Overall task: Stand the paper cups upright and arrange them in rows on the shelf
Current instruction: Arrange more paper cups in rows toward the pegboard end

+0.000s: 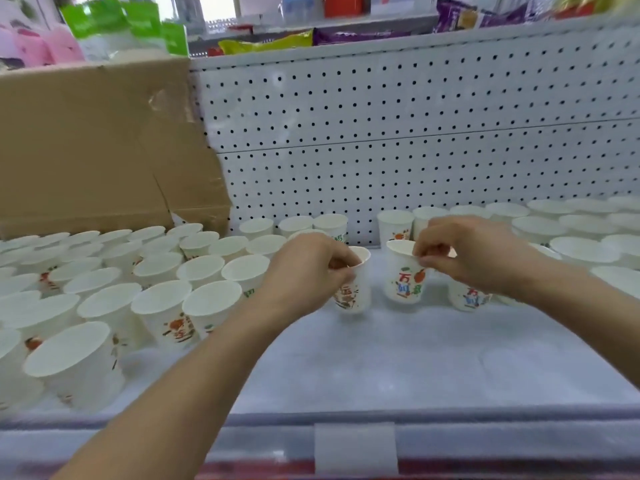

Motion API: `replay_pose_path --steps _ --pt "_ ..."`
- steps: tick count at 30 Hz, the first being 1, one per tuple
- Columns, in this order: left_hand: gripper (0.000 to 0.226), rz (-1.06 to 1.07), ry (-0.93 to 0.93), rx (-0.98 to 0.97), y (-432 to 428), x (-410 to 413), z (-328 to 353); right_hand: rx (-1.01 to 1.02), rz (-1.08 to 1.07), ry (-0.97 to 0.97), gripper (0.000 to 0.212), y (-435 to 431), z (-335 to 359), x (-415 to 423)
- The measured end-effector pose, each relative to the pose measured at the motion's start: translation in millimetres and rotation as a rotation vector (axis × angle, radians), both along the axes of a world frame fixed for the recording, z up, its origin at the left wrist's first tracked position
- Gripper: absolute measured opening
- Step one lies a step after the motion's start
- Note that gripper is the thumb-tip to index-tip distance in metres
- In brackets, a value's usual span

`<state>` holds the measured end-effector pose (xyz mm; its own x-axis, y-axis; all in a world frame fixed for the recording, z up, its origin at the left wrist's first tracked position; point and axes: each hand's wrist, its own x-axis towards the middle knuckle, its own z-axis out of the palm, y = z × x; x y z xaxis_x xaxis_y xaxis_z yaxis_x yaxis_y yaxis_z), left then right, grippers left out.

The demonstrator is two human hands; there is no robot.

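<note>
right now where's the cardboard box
In the head view, the cardboard box stands at the back left of the shelf, right behind the left block of upright cups.

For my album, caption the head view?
Left hand holds the left white printed paper cup, right hand the right cup, on a pale shelf.

White paper cups [162, 306] printed in orange, green and blue, mouths up; packed rim to rim in rows over the left end of the shelf [381, 368], from back edge almost to front edge; more upright cups [585, 247] massed at the right end along the back edge; short back row [294, 225] at the back edge near the middle; in the gap between, middle-left cup [356, 292], upright, gripped at the rim by the left hand [308, 268]; near it but apart, middle-right cup [403, 282], upright, rim pinched by the right hand [478, 251]; third cup [465, 297] upright under that hand.
</note>
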<state>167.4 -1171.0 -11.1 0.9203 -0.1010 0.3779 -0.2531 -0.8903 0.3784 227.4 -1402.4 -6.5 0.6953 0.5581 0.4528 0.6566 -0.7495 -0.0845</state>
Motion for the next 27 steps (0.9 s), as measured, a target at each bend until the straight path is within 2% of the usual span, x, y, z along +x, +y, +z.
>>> replay_pose_path --steps 6,13,21,27 --pt "0.011 0.038 0.022 -0.041 -16 53 -4 -0.085 0.022 -0.095 0.006 0 9 35" --pt "0.006 0.064 0.024 0.011 -14 85 -11 -0.189 -0.002 -0.097 0.009 10 6 60" --pt "0.014 0.072 0.030 0.107 -17 136 -6 -0.262 0.038 -0.114 0.010 11 6 65" --pt "0.017 0.093 0.071 0.104 -17 164 -3 -0.296 0.045 -0.160 0.013 5 8 64"
